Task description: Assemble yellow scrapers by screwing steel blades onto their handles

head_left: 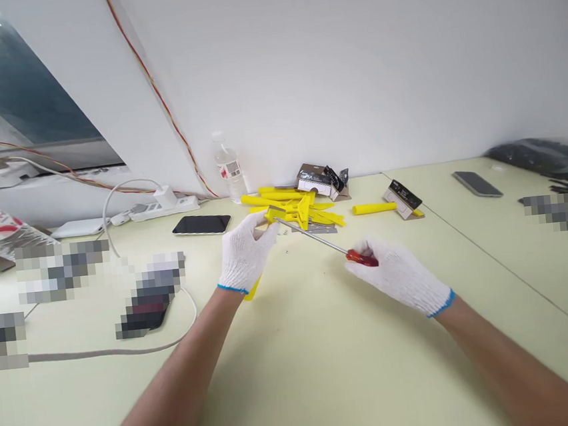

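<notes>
The gloved left hand (245,253) curls closed around a yellow plastic part (275,214), while the gloved right hand (398,276) grips a red-handled screwdriver (316,238), its tip at the part, near a heap of yellow plastic pieces (324,217) at upper centre.

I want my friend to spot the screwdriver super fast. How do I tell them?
On the pale desk, find the heap of yellow plastic pieces by the wall. In front of it, the right white-gloved hand holds the screwdriver: a thin metal shaft with a red handle, the only red tool there, its tip reaching toward the left hand.
</notes>
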